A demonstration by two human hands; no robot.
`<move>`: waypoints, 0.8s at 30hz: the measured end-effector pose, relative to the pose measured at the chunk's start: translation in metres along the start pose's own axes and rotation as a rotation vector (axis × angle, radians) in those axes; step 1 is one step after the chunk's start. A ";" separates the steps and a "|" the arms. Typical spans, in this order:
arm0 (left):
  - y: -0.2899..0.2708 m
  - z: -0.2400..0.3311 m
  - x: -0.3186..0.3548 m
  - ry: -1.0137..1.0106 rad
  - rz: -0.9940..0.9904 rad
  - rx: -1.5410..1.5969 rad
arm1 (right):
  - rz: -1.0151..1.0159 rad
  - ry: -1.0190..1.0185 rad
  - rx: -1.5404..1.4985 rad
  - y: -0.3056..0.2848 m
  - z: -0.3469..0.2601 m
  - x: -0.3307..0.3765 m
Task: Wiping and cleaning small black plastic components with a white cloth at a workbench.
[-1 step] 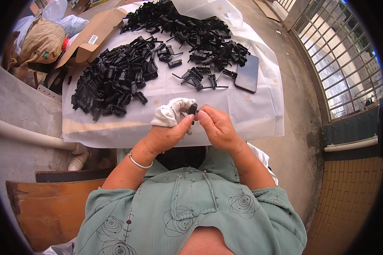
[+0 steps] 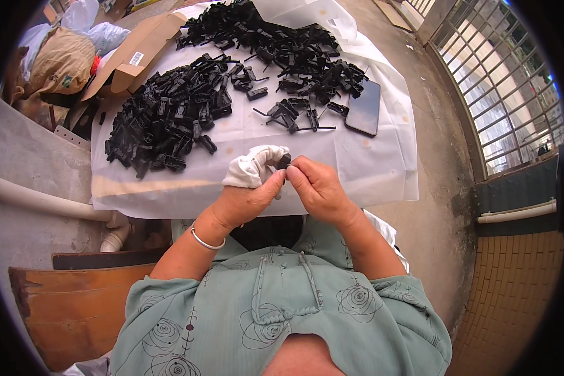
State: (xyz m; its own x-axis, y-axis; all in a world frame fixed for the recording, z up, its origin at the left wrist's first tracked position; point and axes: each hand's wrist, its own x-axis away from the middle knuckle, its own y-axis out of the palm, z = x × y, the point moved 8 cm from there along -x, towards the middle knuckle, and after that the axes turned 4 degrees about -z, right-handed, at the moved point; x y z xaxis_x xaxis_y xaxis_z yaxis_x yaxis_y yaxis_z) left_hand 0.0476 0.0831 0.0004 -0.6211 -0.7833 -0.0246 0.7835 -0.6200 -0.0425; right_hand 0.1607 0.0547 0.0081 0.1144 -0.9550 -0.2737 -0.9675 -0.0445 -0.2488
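My left hand point(image 2: 249, 202), with a white glove point(image 2: 250, 168) over its fingers and a bare thumb, is closed on a small black plastic part point(image 2: 284, 161) above the table's near edge. My right hand point(image 2: 323, 193) is bare and pinches at the right side of that same part, thumb against forefinger. The fingertips of both hands nearly meet and cover much of the part. Beyond my left hand lies a large heap of similar black plastic parts point(image 2: 169, 119). A second heap point(image 2: 282, 47) spreads along the far side, some pieces with thin rods sticking out.
White sheeting point(image 2: 382, 163) covers the table. A dark phone point(image 2: 365, 113) lies at the right, beside the far heap. An opened cardboard box point(image 2: 141, 47) leans at the far left near stuffed bags point(image 2: 62, 59). A barred window point(image 2: 495, 81) stands to the right.
My right thumb and forefinger have shifted slightly left, closer to my left thumb, covering more of the black part. The heaps and the phone stay put.
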 end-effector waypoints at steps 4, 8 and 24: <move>-0.002 0.021 0.007 0.329 0.161 -0.422 | -0.098 0.137 0.019 0.009 0.012 0.001; 0.004 0.020 0.002 0.319 0.096 -0.535 | -0.067 0.168 -0.051 0.011 0.027 0.003; -0.003 -0.009 0.000 -0.100 -0.010 0.004 | 0.012 -0.114 0.160 -0.006 0.000 0.005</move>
State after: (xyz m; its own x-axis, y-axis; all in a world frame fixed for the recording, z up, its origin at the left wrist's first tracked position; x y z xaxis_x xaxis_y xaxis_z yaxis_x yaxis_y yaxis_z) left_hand 0.0451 0.0852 -0.0081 -0.6243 -0.7775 0.0755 0.7774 -0.6279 -0.0379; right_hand 0.1677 0.0500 0.0079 0.1367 -0.9152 -0.3791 -0.9220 0.0225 -0.3866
